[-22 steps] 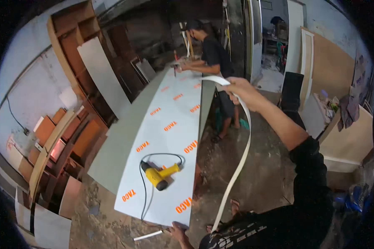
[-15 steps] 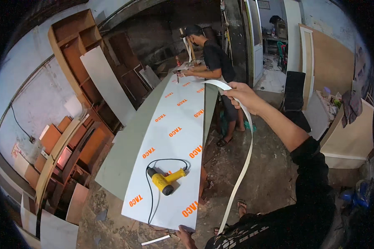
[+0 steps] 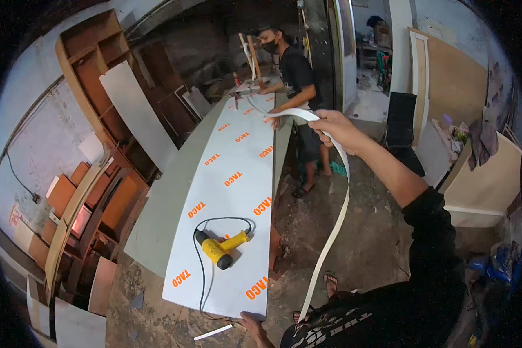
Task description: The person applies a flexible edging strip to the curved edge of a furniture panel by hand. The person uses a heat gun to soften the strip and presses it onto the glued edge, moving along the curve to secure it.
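A long white laminated panel (image 3: 229,191) with orange print runs away from me. My left hand (image 3: 254,326) is closed on its near right corner, thumb at the edge and the other fingers mostly hidden. Raised to the right of the panel, my right hand (image 3: 337,132) pinches a long white edge-banding strip (image 3: 343,209). From that hand the strip hangs in a curve down to my body, and its other end reaches over the panel toward a co-worker. A yellow heat gun (image 3: 221,250) with a black cord lies on the panel's near part.
The co-worker (image 3: 298,72), in a black shirt and mask, stands at the far right side, a hand on the panel's edge. A greenish board (image 3: 151,232) lies beneath the panel. Shelving (image 3: 93,64) and wood pieces line the left. A short white offcut (image 3: 213,332) lies near my left hand.
The co-worker has raised their head and put a hand at the panel's right edge. The strip's far part now bends over the panel. My view has shifted slightly; both my hands keep their holds.
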The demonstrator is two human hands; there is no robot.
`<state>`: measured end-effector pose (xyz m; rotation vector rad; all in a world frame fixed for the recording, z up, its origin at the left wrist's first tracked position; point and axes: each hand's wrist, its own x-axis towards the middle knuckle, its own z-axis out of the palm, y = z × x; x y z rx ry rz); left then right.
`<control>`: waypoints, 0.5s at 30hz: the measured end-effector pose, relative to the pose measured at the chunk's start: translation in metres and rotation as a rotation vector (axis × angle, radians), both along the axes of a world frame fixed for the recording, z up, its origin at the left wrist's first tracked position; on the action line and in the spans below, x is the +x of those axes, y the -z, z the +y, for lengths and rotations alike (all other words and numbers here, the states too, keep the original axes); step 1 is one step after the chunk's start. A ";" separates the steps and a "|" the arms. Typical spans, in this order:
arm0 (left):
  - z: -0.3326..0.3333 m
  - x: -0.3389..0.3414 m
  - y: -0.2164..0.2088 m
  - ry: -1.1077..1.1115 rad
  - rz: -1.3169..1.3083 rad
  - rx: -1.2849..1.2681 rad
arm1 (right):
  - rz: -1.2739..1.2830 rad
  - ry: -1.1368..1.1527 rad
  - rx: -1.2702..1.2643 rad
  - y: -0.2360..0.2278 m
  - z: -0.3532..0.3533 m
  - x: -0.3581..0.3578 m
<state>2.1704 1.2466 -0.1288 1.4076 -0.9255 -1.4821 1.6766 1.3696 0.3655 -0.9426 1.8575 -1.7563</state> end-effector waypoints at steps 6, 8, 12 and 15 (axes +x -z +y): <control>-0.030 0.023 -0.036 0.476 -0.860 -0.148 | 0.269 -0.122 -0.027 -0.015 0.003 -0.002; -0.032 0.024 -0.057 0.450 -0.654 -0.090 | 0.140 -0.072 0.030 -0.017 -0.002 0.010; -0.035 0.050 0.009 0.161 -0.195 -0.053 | 0.202 -0.066 -0.082 0.001 -0.015 0.015; -0.029 0.080 0.011 0.117 -0.281 -0.049 | -0.002 -0.066 0.019 0.010 -0.029 0.002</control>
